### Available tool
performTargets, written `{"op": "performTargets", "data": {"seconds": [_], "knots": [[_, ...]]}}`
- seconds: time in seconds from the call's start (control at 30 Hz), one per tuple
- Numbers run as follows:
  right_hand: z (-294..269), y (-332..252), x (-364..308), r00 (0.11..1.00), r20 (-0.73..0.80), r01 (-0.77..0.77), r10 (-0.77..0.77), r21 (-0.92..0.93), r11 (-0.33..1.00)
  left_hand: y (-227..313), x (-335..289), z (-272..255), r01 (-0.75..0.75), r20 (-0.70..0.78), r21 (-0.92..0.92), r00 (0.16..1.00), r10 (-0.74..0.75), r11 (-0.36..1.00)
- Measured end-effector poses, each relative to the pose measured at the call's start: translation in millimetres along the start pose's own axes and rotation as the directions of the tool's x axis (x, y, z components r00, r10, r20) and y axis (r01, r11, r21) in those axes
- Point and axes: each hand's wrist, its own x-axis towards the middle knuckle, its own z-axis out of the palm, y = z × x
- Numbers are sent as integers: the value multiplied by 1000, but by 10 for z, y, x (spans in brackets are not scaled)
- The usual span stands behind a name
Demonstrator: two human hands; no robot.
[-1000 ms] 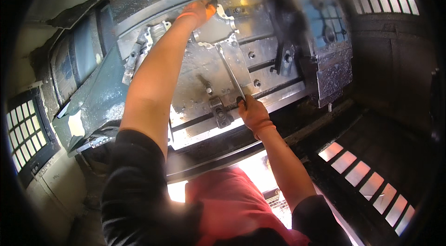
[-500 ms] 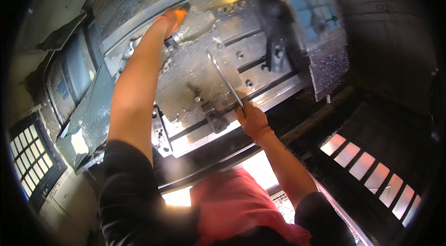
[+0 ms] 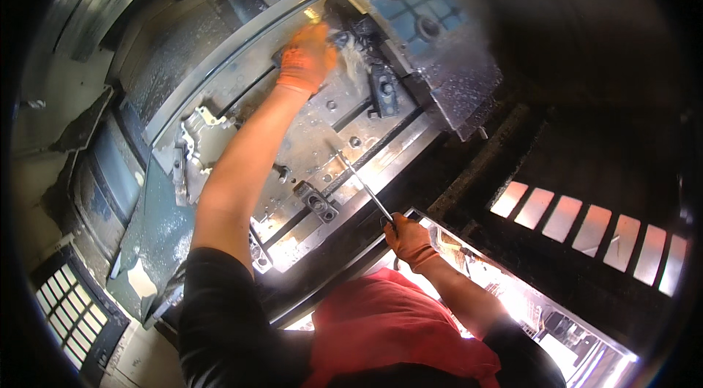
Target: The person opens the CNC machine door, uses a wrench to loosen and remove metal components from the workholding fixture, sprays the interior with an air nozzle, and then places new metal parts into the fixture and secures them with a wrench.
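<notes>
Since a moment ago my left hand (image 3: 307,58) has reached further up the machine bed, toward the far corner, and my right hand (image 3: 410,240) has dropped back to the near edge with the rod. Biggest thing first: the grey slotted machine table (image 3: 307,146), running on a slant across my view, wet and speckled with chips. At its far end sits the blue-grey block (image 3: 432,36), just beside my left hand. Smaller, a dark clamp (image 3: 384,89) stands right of that hand, and another clamp (image 3: 318,203) sits on the near slot. My left fingers, in an orange glove, are curled and pressed down on something at the corner; what they hold I cannot tell, it is blurred. My right fingers are wrapped tight round the near end of the long thin metal rod (image 3: 360,184), its tip lying out over the table. To my mind, doing this well means keeping the rod low and steady.
</notes>
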Motion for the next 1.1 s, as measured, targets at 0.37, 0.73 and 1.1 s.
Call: {"op": "performTargets", "data": {"seconds": [0.37, 0.73, 1.1], "knots": [[-6, -131, -124, 1000, -5, 24, -23, 28, 999, -430, 271, 171, 444, 220, 19, 872, -437, 896], [220, -1275, -138, 930, 225, 310, -292, -52, 949, -2092, -1063, -1343, 390, 472, 419, 678, -564, 820], [1485, -1622, 483, 952, 61, 299, -300, 23, 954, -2080, -1478, -1238, 273, 402, 312, 830, -387, 910]]}}
